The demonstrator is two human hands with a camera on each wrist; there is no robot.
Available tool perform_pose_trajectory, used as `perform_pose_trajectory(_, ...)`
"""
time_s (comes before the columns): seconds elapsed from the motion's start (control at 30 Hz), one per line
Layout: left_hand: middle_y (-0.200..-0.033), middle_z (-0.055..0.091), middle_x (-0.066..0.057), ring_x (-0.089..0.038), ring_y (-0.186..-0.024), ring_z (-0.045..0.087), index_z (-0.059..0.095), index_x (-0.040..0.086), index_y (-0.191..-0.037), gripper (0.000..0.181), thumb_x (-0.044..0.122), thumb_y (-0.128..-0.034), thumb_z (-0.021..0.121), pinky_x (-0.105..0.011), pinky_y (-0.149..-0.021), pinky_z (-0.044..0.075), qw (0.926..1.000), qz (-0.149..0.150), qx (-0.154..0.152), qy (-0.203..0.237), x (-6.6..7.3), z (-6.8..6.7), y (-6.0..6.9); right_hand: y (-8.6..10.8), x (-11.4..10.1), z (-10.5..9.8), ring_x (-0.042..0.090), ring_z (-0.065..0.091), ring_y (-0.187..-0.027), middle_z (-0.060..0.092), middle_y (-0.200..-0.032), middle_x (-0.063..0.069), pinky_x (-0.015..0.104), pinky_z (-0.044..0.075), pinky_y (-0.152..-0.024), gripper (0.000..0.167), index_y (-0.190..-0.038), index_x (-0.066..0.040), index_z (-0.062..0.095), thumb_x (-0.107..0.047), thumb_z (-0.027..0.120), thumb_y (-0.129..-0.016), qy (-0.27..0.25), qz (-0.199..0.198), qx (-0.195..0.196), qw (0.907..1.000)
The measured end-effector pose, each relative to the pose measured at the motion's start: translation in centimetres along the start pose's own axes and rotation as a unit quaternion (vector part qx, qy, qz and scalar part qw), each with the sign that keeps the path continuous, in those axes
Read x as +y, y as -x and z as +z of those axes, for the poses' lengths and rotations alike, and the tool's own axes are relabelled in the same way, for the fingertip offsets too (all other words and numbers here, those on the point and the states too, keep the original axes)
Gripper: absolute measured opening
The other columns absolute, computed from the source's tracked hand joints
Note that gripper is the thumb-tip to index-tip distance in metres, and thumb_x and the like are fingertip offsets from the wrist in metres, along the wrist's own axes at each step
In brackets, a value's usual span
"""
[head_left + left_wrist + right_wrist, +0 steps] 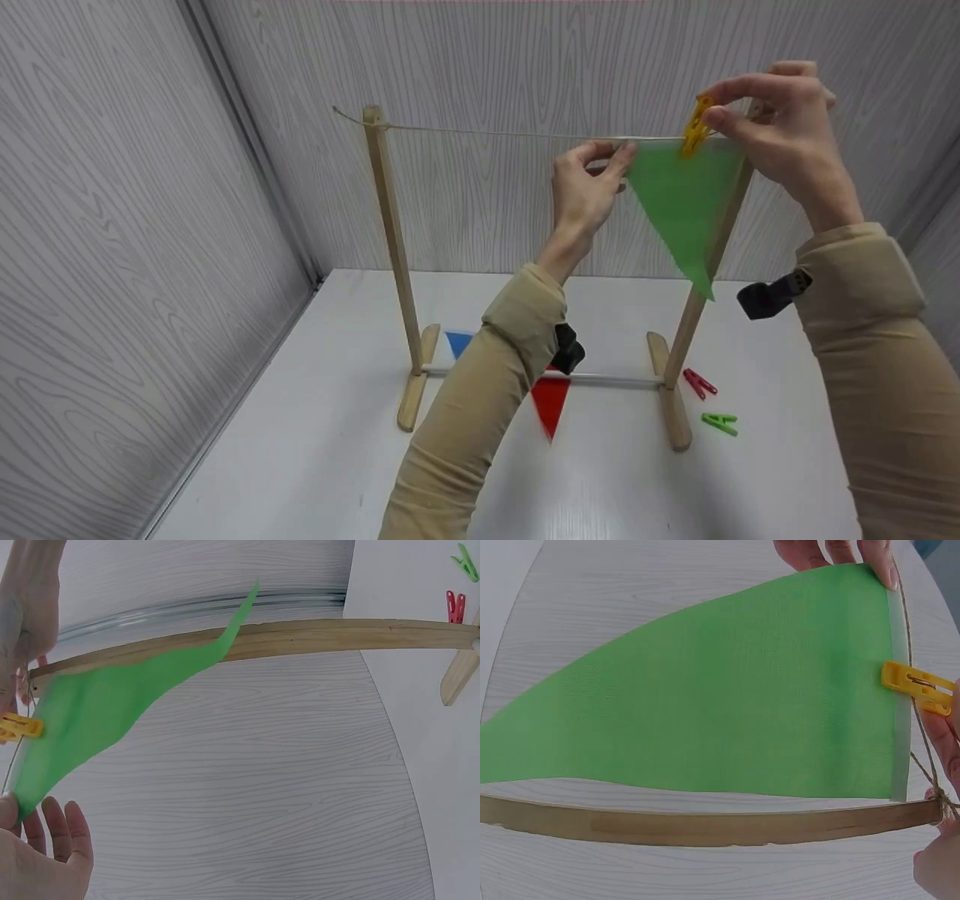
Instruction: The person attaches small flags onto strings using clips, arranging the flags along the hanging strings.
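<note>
A green triangular pennant (682, 195) hangs point-down along the string (480, 133) at its right end. My left hand (586, 187) pinches the pennant's upper left corner between thumb and forefinger. With thumb and forefinger, my right hand (795, 127) grips a yellow clothespin (696, 129) from above. The clothespin's jaws lie over the pennant's pale top edge, as the right wrist view shows; whether they also clasp the string (922, 727) I cannot tell. In the left wrist view the pennant (105, 705) stretches alongside the right wooden post (300, 636).
The string runs between a left wooden post (394, 240) and a right one, joined low by a white rod (607, 379). A blue pennant (458, 342) and a red pennant (551, 405) lie on the white table (315, 420). Red (699, 383) and green (720, 423) clothespins lie right.
</note>
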State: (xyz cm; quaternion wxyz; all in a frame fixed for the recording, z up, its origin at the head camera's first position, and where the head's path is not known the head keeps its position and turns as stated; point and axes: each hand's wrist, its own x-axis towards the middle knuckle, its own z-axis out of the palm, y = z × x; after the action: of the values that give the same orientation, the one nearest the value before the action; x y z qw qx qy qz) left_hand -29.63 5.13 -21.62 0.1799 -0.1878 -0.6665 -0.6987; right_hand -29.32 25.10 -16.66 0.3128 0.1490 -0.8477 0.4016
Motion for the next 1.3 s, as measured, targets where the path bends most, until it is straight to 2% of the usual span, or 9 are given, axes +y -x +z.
perform_pose_trajectory(0.17, -0.112, 0.07, -0.018, -0.014, -0.087, 0.069, 0.07, -0.005, -0.111, 0.023, 0.013, -0.0984, 0.065, -0.022, -0.075, 0.06, 1.0, 0.003, 0.0, 0.004, 0.0, -0.1, 0.1, 0.2, 0.3, -0.2, 0.001, 0.021, -0.118, 0.038, -0.108, -0.017, 0.042, 0.008, -0.11, 0.03, -0.117, -0.007, 0.074, -0.023, 0.075, -0.092, -0.017, -0.004, 0.002, 0.9998)
perform_pose_trajectory(0.43, -0.107, 0.069, -0.021, -0.013, -0.081, 0.067, 0.07, -0.007, -0.109, 0.021, 0.01, -0.0978, 0.065, -0.032, -0.079, 0.062, 0.9997, 0.007, -0.003, 0.022, -0.2, -0.2, 0.2, 0.4, 0.7, -0.1, 0.002, 0.022, -0.124, 0.041, -0.115, -0.017, 0.042, 0.005, -0.115, 0.036, -0.12, -0.011, 0.074, -0.032, 0.077, -0.09, -0.044, -0.005, -0.001, 0.999)
perform_pose_trajectory(0.6, -0.108, 0.07, -0.02, -0.019, -0.086, 0.07, 0.07, -0.006, -0.111, 0.022, 0.012, -0.0982, 0.065, -0.031, -0.079, 0.062, 0.9998, -0.002, -0.005, 0.018, -0.2, -0.3, 0.2, 0.3, 0.7, 0.0, -0.001, 0.026, -0.121, 0.048, -0.107, -0.02, 0.04, 0.003, -0.115, 0.034, -0.117, -0.015, 0.076, -0.033, 0.079, -0.088, -0.06, -0.007, 0.001, 0.9982)
perform_pose_trajectory(0.8, -0.111, 0.07, -0.02, -0.021, -0.089, 0.071, 0.07, -0.005, -0.113, 0.024, 0.012, -0.0984, 0.065, -0.026, -0.079, 0.061, 0.9998, -0.008, -0.01, 0.015, -0.1, -0.5, 0.2, 0.3, 0.7, 0.2, -0.004, 0.028, -0.118, 0.05, -0.103, -0.021, 0.039, -0.001, -0.117, 0.036, -0.118, -0.015, 0.076, -0.034, 0.079, -0.088, -0.067, -0.02, 0.002, 0.9975)
perform_pose_trajectory(1.1, -0.116, 0.069, -0.02, -0.018, -0.092, 0.07, 0.068, -0.005, -0.12, 0.028, 0.011, -0.0966, 0.067, -0.02, -0.077, 0.059, 0.9999, -0.006, -0.008, 0.01, -0.4, -0.9, 0.4, 0.6, 0.8, 0.7, 0.003, 0.023, -0.129, 0.043, -0.115, -0.019, 0.045, 0.005, -0.119, 0.037, -0.12, -0.019, 0.075, -0.035, 0.08, -0.087, -0.052, -0.006, 0.02, 0.9984)
perform_pose_trajectory(1.3, -0.117, 0.069, -0.017, -0.02, -0.104, 0.069, 0.067, -0.002, -0.123, 0.032, 0.013, -0.0949, 0.07, -0.016, -0.085, 0.056, 0.9999, -0.008, -0.01, -0.008, -1.4, -1.6, 0.7, 0.8, 0.9, 1.2, 0.009, 0.019, -0.135, 0.039, -0.122, -0.018, 0.045, 0.006, -0.12, 0.04, -0.123, -0.017, 0.073, -0.032, 0.081, -0.086, -0.052, -0.011, 0.034, 0.998)
